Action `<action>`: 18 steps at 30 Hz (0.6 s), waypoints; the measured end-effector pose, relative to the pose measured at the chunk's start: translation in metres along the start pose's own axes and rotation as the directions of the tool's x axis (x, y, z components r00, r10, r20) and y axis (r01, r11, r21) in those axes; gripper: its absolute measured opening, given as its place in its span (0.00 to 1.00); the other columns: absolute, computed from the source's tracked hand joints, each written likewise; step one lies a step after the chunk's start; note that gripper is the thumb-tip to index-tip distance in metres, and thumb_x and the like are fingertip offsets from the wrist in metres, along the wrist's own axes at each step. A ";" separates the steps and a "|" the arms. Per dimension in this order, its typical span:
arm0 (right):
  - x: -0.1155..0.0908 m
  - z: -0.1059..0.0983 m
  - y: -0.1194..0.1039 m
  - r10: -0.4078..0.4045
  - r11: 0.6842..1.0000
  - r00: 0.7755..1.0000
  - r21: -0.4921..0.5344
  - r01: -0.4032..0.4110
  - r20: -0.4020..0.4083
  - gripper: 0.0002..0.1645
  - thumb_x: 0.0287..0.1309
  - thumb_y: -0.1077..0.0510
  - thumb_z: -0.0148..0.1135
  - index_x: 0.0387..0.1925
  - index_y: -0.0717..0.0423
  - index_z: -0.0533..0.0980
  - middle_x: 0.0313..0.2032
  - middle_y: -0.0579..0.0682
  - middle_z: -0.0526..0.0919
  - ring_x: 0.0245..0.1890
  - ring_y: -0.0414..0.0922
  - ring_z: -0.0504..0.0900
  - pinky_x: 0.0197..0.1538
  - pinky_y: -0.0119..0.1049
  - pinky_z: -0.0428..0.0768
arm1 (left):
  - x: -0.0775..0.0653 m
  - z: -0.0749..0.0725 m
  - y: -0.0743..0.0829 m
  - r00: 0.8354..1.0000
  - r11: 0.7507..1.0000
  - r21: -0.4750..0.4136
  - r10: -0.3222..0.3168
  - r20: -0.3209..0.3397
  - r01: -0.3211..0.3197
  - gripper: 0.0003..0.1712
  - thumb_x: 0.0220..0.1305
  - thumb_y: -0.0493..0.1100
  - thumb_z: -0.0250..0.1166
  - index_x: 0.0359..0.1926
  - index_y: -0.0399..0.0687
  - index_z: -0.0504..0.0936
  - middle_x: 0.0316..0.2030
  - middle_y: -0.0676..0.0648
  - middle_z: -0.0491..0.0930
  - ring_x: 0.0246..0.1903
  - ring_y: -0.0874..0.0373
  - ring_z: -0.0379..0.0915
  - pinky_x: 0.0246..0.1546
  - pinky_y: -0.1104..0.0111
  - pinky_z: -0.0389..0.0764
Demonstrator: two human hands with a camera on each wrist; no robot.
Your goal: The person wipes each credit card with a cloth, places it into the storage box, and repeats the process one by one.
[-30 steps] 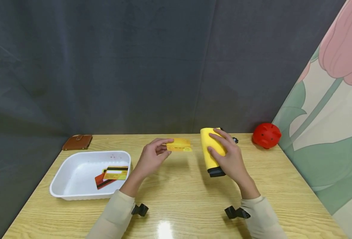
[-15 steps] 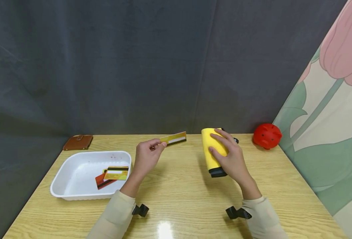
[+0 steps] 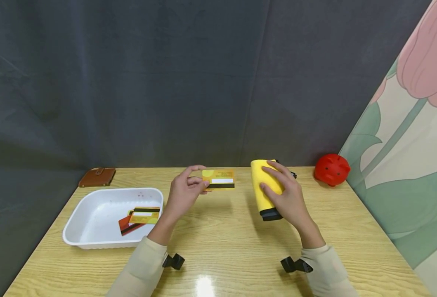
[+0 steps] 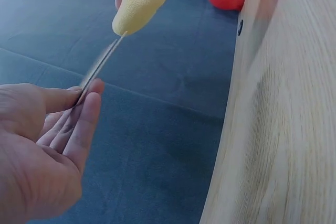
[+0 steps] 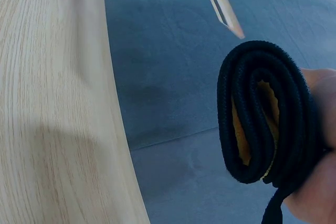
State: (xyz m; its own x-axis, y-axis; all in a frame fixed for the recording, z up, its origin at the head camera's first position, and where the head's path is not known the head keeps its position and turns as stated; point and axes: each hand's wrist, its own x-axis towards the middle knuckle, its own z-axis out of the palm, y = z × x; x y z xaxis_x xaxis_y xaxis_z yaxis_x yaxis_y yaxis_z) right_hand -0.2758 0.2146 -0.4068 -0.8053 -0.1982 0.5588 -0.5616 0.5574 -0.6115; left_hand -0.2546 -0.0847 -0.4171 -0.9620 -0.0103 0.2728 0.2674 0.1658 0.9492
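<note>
My left hand (image 3: 186,189) pinches a yellow bank card (image 3: 223,175) by its left end, between thumb and fingers. The card's back, with a white strip and a dark stripe, faces the head camera. Nearly edge-on in the left wrist view, the card (image 4: 100,65) looks slightly blurred. Above the table, my right hand (image 3: 287,196) grips a folded yellow fabric wallet (image 3: 260,181) with black edging. From the right wrist, the wallet's layered black end (image 5: 247,114) shows, with yellow between the folds. A gap separates card and wallet in the head view.
A white tray (image 3: 88,222) at left holds several cards: a yellow card (image 3: 144,218) overlaps a red card (image 3: 126,225). A brown leather wallet (image 3: 97,177) lies behind it. At the back right stands a red piggy bank (image 3: 331,170). A small dark item (image 3: 294,175) shows beyond my right hand.
My left hand has turned the bank card over, from its plain side to its striped back, tilting it up midway and then levelling it. My right hand and the yellow wallet have hardly moved.
</note>
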 end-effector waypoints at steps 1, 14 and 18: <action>0.000 0.000 0.000 0.000 1.000 1.000 0.001 0.000 0.000 0.28 0.59 0.64 0.73 0.62 0.54 0.81 0.70 0.53 0.74 0.69 0.57 0.74 0.55 0.11 0.66 | 0.000 0.000 0.001 1.000 1.000 -0.008 0.004 0.002 -0.004 0.24 0.68 0.34 0.68 0.63 0.49 0.77 0.41 0.36 0.89 0.39 0.42 0.90 0.42 0.60 0.91; 0.000 0.002 0.000 -0.011 1.000 1.000 0.025 0.011 -0.006 0.28 0.59 0.64 0.74 0.62 0.54 0.81 0.70 0.52 0.75 0.69 0.56 0.74 0.56 0.11 0.67 | -0.001 0.000 0.001 0.997 0.999 0.038 0.016 0.070 -0.019 0.22 0.69 0.37 0.68 0.62 0.54 0.80 0.41 0.42 0.90 0.42 0.47 0.90 0.46 0.63 0.89; -0.001 0.005 -0.003 -0.023 0.998 1.000 0.059 0.023 -0.004 0.28 0.59 0.65 0.74 0.62 0.54 0.81 0.69 0.52 0.76 0.68 0.55 0.75 0.54 0.12 0.70 | -0.001 0.002 -0.001 0.995 1.000 0.024 0.018 0.102 -0.020 0.26 0.69 0.35 0.68 0.65 0.53 0.78 0.44 0.41 0.89 0.42 0.50 0.89 0.44 0.70 0.87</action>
State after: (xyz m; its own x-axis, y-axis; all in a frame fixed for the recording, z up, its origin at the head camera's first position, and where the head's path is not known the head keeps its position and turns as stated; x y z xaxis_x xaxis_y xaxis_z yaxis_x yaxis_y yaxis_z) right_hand -0.2744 0.2091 -0.4090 -0.7915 -0.2072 0.5750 -0.5901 0.5041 -0.6306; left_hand -0.2541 -0.0832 -0.4181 -0.9577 0.0936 0.2721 0.2854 0.1895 0.9395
